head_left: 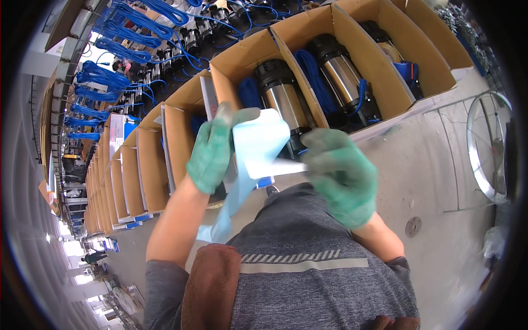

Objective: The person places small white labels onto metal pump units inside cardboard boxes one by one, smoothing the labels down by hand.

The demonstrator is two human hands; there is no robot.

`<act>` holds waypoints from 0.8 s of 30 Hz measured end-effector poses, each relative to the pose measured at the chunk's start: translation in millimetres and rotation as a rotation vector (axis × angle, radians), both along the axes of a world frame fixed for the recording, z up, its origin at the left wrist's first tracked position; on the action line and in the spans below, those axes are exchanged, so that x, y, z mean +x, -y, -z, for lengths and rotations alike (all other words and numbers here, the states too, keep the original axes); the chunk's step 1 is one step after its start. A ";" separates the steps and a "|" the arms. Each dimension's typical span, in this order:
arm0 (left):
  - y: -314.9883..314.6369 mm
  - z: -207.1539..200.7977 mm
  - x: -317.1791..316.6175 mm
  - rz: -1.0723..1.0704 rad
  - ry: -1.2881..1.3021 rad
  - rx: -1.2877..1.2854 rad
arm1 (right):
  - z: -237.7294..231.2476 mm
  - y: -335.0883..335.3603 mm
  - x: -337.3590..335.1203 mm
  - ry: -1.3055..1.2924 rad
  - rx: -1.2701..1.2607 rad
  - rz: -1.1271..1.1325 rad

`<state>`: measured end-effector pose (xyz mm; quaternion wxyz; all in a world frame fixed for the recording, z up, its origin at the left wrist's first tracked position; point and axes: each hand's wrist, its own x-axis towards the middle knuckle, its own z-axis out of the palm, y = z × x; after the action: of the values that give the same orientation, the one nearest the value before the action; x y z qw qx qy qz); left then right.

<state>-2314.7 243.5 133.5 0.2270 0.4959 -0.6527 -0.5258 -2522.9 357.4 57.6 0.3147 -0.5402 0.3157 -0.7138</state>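
Observation:
My left hand, in a green work glove with greyed fingertips, is closed on a roll of light blue backing paper. A loose tail of the paper hangs toward my waist. In its matching glove, my right hand pinches the end of a white strip, seemingly a label, stretched between the hands and blurred by motion. Just beyond my hands, a steel cylindrical pump with a black top lies in an open cardboard box beside a coiled blue cable.
More open boxes hold pumps and blue cables. A long row of cardboard boxes runs off to the left. Behind stands a rack of pumps with blue cable coils. A wire-framed ring is at the right.

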 end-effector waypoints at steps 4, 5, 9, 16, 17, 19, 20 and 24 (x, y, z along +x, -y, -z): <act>70.1 24.1 -37.8 0.254 0.343 -0.027 | -0.9 -41.4 -35.6 0.134 0.082 0.235; 87.1 37.0 -53.7 0.264 0.432 0.033 | 1.0 -49.6 -44.2 0.163 0.119 0.261; 136.6 86.0 -100.9 0.397 0.766 -0.013 | 13.6 -81.9 -65.8 0.288 0.267 0.419; 153.3 127.7 -87.3 0.322 0.528 0.229 | 38.4 -119.2 -65.9 0.408 0.454 0.545; 155.4 127.0 -83.4 0.343 0.483 0.269 | 39.7 -119.4 -63.8 0.411 0.465 0.549; 160.9 122.3 -79.1 0.382 0.418 0.373 | 39.3 -115.2 -57.7 0.410 0.469 0.577; 161.4 121.0 -79.0 0.368 0.416 0.371 | 37.4 -112.0 -53.1 0.424 0.467 0.582; 168.4 115.5 -80.8 0.330 0.396 0.383 | 19.6 -93.2 -36.6 0.425 0.481 0.554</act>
<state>-2395.5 75.1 18.0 -0.0902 0.5095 -0.6451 -0.5622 -2559.5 450.6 38.0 0.2862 -0.1868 0.5345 -0.7730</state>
